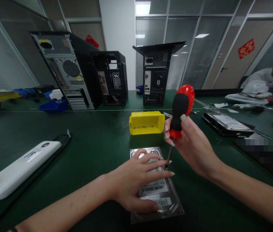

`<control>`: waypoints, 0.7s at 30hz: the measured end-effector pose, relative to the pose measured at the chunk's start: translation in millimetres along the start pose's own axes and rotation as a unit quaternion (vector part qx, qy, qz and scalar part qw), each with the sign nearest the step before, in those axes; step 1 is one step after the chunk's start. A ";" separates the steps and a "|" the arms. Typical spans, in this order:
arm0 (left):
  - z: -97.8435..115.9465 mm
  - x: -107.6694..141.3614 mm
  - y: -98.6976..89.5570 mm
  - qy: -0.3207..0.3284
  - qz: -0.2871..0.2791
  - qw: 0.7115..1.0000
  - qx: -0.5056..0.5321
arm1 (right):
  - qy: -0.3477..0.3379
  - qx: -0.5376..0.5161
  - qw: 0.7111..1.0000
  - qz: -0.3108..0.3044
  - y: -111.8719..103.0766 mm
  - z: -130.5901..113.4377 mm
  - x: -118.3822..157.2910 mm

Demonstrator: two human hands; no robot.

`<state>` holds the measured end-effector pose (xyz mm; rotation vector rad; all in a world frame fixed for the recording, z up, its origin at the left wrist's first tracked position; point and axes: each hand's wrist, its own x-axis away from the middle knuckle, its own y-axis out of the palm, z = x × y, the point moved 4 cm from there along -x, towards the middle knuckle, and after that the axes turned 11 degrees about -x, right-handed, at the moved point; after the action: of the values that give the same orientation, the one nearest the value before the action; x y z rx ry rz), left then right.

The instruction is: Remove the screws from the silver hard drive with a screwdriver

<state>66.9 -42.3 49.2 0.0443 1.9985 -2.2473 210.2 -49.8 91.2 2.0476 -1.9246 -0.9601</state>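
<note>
A silver hard drive with white labels lies flat on the green table. My left hand rests across it with the fingers spread, pressing on its top. In my right hand is a red and black screwdriver, gripped by the lower part of its handle. Its shaft slants down, and the tip meets the drive's right edge beside my left fingertips. The tip itself is partly hidden there. Just beyond the drive is a yellow bin with small dark pieces inside.
Computer cases stand along the back. A white power strip with a black cable lies at the left, near a blue bin. More drives are stacked at the right. A person sits at the far right.
</note>
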 end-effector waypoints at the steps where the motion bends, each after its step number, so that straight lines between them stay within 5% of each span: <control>1: 0.3 -0.2 -0.1 0.001 0.003 1.000 0.001 | -0.001 0.003 1.000 0.000 -0.6 -0.4 -0.6; 13: -3.9 -2.2 8.2 0.009 -0.006 1.000 -0.006 | 0.014 0.004 1.000 -0.024 -6.2 1.0 -3.6; 21: -3.0 -1.7 6.9 0.010 -0.004 1.000 -0.008 | -0.039 0.062 0.997 -0.006 -11.9 -5.4 -8.5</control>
<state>69.2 -40.0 42.2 0.0581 2.0304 -2.2428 223.5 -41.6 91.9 2.1201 -2.0618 -0.9586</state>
